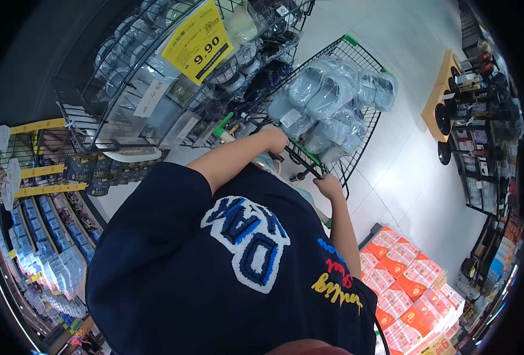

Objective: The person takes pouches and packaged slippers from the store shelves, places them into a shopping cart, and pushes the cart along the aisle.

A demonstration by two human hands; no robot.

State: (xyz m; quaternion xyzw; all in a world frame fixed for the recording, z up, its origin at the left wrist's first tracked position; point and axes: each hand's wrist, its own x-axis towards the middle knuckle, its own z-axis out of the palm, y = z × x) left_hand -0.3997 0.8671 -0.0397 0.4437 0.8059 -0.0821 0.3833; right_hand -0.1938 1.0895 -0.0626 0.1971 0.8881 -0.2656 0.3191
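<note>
My left hand (272, 139) is closed round the dark handle of a shopping cart (371, 127), near the handle's left end. Towards the right end of the same handle, my right hand (329, 186) is wrapped round it. The wire cart reaches away from me. Several pairs of grey-blue slippers (333, 97) in clear plastic wrap are piled in it, and one pair lies against its right side.
A wire rack (173, 112) of wrapped footwear with a yellow price sign (198, 44) stands close on the left. Red and white boxes (404, 284) are stacked at the lower right. Pans hang from a wooden-edged display (434, 97) on the right.
</note>
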